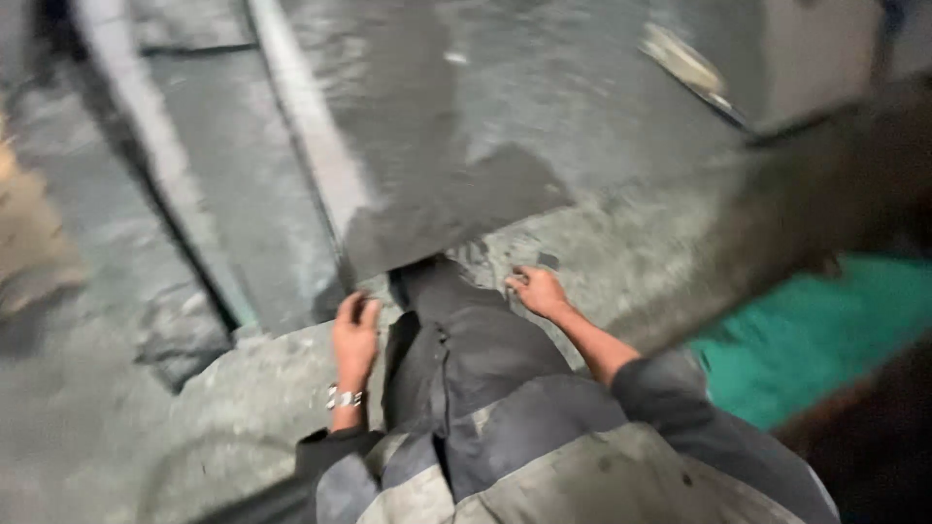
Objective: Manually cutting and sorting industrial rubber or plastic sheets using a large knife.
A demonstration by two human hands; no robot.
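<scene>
The view is blurred. I look down my own body, with grey trousers (466,340) and a grey jacket below. My left hand (355,330) hangs at my left side with the fingers loosely curled and nothing in it; a metal bracelet (344,397) circles its wrist. My right hand (537,290) is held out at my right side, fingers bent and slightly apart, holding nothing. Both hands are over a dusty grey concrete floor (243,408).
A large dark grey slab or sheet (466,126) lies ahead of my feet. Long pale bars (311,126) run away on the left. A dark beam (777,223) crosses at the right, with a green surface (815,330) beneath it.
</scene>
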